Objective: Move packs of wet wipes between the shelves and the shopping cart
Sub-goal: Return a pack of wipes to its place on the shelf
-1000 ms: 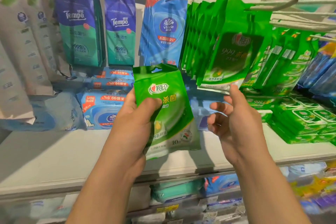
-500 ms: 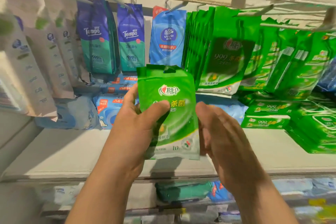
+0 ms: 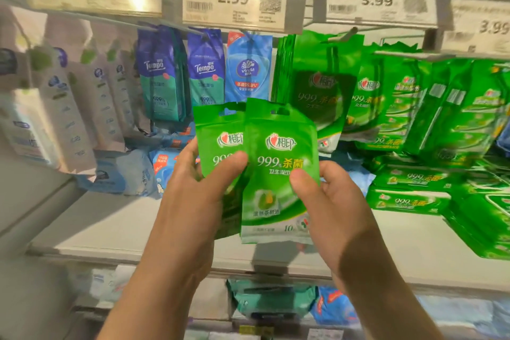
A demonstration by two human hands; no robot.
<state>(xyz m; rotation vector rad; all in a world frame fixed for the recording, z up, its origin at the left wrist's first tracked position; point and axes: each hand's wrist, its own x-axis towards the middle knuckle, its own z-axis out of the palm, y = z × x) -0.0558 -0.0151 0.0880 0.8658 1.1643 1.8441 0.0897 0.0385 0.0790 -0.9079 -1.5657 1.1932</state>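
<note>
Before the shelf's front edge, my left hand pinches one green pack, my right hand another green pack; I judge they next need hanging on the peg.

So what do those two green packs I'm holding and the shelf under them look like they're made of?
Front green pack and back green pack: likely thin glossy plastic film, creased and shiny. Shelf: seemingly matte painted metal, pale and flat.
</note>
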